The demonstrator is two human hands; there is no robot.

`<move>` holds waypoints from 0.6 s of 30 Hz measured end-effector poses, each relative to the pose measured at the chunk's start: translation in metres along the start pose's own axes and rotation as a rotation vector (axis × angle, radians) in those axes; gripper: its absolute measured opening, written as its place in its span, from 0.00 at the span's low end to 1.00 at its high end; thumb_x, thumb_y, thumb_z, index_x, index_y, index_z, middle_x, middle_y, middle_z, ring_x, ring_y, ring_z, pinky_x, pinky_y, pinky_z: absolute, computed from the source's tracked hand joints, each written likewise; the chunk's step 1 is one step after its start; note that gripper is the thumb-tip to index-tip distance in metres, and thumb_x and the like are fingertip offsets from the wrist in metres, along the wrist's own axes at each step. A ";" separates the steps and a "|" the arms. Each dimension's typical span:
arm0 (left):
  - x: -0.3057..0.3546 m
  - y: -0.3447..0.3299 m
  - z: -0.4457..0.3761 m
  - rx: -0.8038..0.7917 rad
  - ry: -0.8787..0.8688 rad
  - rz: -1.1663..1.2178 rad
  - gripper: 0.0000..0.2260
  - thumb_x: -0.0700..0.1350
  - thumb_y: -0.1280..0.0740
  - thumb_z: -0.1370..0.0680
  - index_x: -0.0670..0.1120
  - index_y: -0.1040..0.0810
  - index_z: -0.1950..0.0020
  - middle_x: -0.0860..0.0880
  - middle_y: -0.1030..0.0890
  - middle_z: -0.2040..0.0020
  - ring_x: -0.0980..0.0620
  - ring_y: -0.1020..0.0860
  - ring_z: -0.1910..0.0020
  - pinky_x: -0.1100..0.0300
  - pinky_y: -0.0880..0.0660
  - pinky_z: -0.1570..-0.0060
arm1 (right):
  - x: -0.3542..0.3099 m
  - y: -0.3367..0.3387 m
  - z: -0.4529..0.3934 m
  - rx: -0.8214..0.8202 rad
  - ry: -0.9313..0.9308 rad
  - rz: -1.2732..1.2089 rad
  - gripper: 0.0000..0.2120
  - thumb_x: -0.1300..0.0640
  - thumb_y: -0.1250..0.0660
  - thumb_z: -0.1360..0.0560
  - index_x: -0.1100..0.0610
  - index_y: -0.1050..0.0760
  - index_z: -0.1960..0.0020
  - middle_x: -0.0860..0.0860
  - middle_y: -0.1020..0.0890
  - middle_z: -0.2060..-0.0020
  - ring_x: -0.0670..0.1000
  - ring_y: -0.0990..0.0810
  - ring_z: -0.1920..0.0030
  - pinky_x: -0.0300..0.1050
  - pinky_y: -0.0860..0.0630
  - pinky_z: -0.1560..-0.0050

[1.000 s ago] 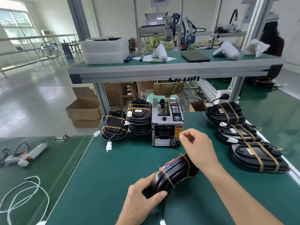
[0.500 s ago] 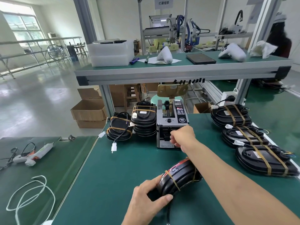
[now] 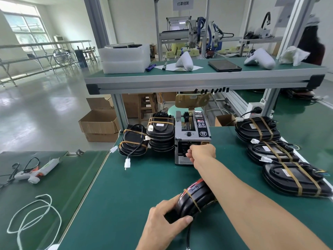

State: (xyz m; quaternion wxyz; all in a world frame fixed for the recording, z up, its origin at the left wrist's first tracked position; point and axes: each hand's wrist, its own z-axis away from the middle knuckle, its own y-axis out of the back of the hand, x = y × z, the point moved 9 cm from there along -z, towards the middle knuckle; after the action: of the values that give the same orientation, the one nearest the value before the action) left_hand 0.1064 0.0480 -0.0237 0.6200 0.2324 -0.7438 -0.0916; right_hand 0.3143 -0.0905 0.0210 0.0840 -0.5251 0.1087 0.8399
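My left hand grips the near end of a stack of black oval housings bound with tan tape, standing on edge on the green mat. My right hand reaches across it to the front slot of the grey tape dispenser. Its fingers are curled at the outlet; whether they pinch a strip of tape is hidden.
Taped black bundles lie at the right and left of the dispenser. A raised shelf spans the back with a foam box and tablet. A glue gun and white cord lie on the left table.
My right hand has moved from above the bundle forward to the dispenser's outlet. My left hand keeps its hold on the bundle.
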 end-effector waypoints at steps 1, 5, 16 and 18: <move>0.000 0.000 0.000 0.000 0.001 -0.001 0.27 0.62 0.22 0.33 0.78 0.23 0.36 0.58 0.13 0.50 0.58 0.16 0.45 0.69 0.25 0.43 | 0.001 0.000 0.000 0.002 -0.007 -0.009 0.04 0.66 0.28 0.23 0.65 0.19 0.49 0.57 0.14 0.65 0.47 0.20 0.79 0.35 0.30 0.81; -0.002 0.000 0.000 -0.001 0.003 0.002 0.26 0.63 0.21 0.32 0.77 0.22 0.36 0.57 0.14 0.51 0.57 0.16 0.46 0.70 0.25 0.44 | 0.003 0.001 0.000 0.016 -0.025 -0.049 0.05 0.65 0.26 0.24 0.65 0.19 0.50 0.57 0.14 0.65 0.47 0.20 0.78 0.34 0.32 0.82; -0.005 -0.001 0.000 0.004 0.004 -0.012 0.25 0.64 0.22 0.32 0.77 0.22 0.36 0.57 0.13 0.51 0.56 0.15 0.46 0.66 0.23 0.43 | 0.005 0.000 -0.001 0.076 -0.015 -0.071 0.12 0.63 0.23 0.26 0.61 0.27 0.59 0.57 0.16 0.67 0.52 0.18 0.74 0.46 0.17 0.67; -0.006 -0.001 0.000 0.001 0.008 -0.012 0.25 0.64 0.22 0.32 0.76 0.22 0.36 0.58 0.13 0.50 0.56 0.15 0.46 0.65 0.22 0.42 | 0.004 0.000 -0.002 0.072 -0.014 -0.048 0.11 0.62 0.23 0.26 0.61 0.26 0.59 0.56 0.16 0.68 0.51 0.19 0.76 0.44 0.18 0.69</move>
State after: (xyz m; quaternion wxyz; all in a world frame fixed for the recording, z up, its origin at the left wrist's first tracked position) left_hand 0.1073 0.0496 -0.0297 0.6223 0.2373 -0.7400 -0.0941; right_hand 0.3137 -0.0909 0.0165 0.1237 -0.5183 0.1257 0.8368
